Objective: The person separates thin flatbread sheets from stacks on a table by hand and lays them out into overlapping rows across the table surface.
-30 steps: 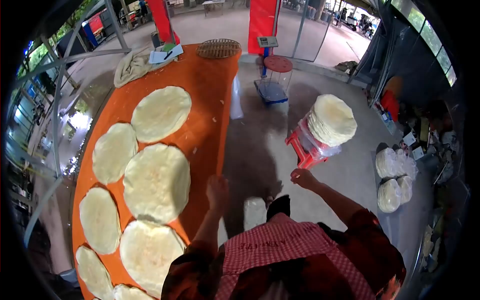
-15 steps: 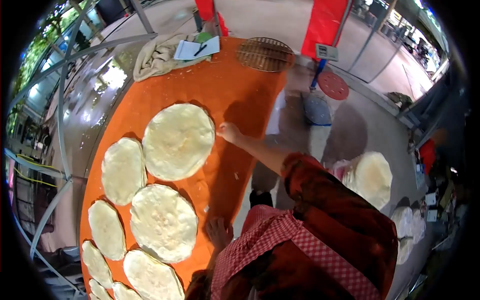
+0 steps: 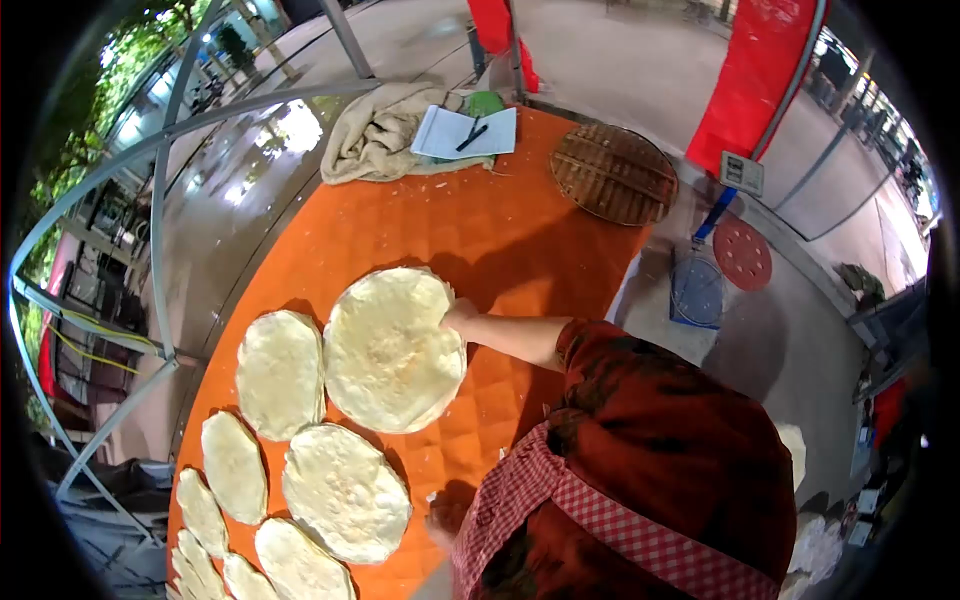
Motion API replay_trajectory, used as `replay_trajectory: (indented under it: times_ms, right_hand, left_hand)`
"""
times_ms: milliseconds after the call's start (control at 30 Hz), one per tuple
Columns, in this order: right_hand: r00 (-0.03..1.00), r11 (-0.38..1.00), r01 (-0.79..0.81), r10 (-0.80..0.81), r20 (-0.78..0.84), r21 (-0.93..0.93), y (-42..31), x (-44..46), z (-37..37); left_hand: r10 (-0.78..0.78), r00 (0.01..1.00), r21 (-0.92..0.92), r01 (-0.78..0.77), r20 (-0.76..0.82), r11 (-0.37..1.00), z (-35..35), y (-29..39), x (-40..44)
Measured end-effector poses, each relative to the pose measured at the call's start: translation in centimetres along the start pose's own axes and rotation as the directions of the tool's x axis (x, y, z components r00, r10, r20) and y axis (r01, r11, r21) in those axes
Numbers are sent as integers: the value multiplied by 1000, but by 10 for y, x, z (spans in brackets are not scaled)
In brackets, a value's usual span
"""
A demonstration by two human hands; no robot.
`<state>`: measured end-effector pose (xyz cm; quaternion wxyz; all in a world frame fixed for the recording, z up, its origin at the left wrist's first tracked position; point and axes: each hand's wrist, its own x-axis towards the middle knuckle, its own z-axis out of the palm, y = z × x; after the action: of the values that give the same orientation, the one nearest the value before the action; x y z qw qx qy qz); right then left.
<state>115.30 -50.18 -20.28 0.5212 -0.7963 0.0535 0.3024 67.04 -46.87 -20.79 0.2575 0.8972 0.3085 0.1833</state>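
Note:
On the orange-covered table (image 3: 420, 220) lie stacks of round, pale flatbreads. The thumb side of my right hand (image 3: 460, 316) is at the right rim of the largest flatbread (image 3: 393, 350), fingers closed on its edge; the fingertips are partly hidden. My left hand (image 3: 442, 522) rests low on the table beside my apron, fingers out and partly in shadow, with nothing seen in it. Nearest to it is another round flatbread stack (image 3: 345, 492). An oval-looking stack (image 3: 280, 375) sits left of the largest one, and several smaller-looking ones continue toward the lower left.
A cloth (image 3: 375, 135), an open notebook (image 3: 465, 132) with a dark pen, and a round woven tray (image 3: 613, 175) lie at the far end. Beyond the right edge stand a scale (image 3: 697, 290) and a red round stool (image 3: 742, 253). Metal bars (image 3: 160, 220) run along the left.
My right hand has moved from just beside the largest flatbread onto its rim. The view has shifted, so the table items appear lower and farther right. My left hand is now more covered by my body.

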Motion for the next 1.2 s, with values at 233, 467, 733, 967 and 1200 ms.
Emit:
replay_trajectory:
  times_ms: [233,467,733,967,1200]
  right_hand:
    - [706,675,674,-469,530,-300,-258,-41,-3]
    - [-5,-150,984,-566,824,-97,-232,-204,-5]
    - [104,104,990,-104,989,-93,-31,-171,13]
    - [197,256,956,-201,960,-142,-20,-154,16]
    - [300,384,901,-213,930,-203,-17,-151,16]
  left_hand:
    - [-466,852,-697,183,-239,693,-28,105,89]
    - [-277,952,-885,-11,134,-466,-13,191,198]
    - [-460,852,-785,-98,251,-611,69,122,158]
    - [-390,863,-724,-41,322,-688,51,119,140]
    - [-269,888,-725,99,374,-682,49,108,113]
